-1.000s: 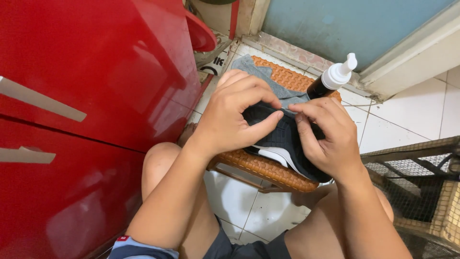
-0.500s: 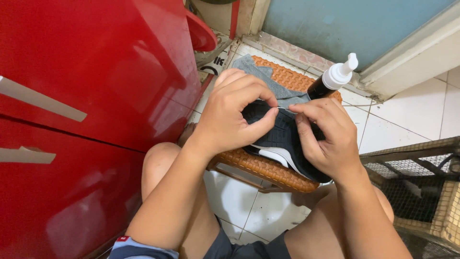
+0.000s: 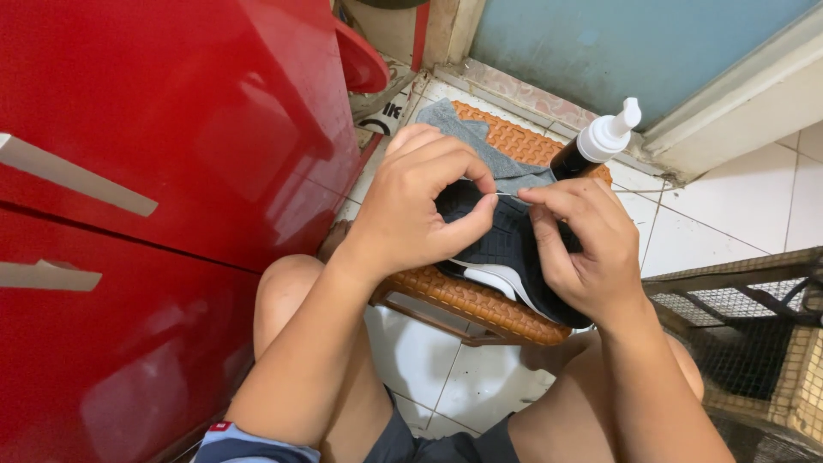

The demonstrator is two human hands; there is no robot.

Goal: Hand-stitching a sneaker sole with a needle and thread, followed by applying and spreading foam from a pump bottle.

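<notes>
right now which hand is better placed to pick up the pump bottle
Right, probably. The right hand sits just below the dark pump bottle, fingers nearly touching its base. The left hand lies farther off, over the black shoe. Both hands pinch a thin thread, so either must let go first.

Both forearms reach forward, the left hand (image 3: 420, 206) and right hand (image 3: 583, 249) pinching fingertips close together, facing each other.

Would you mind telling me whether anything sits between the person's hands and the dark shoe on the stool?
Nothing visible does. The left hand and right hand both rest directly on the dark shoe; the pump bottle stands behind it.
</notes>
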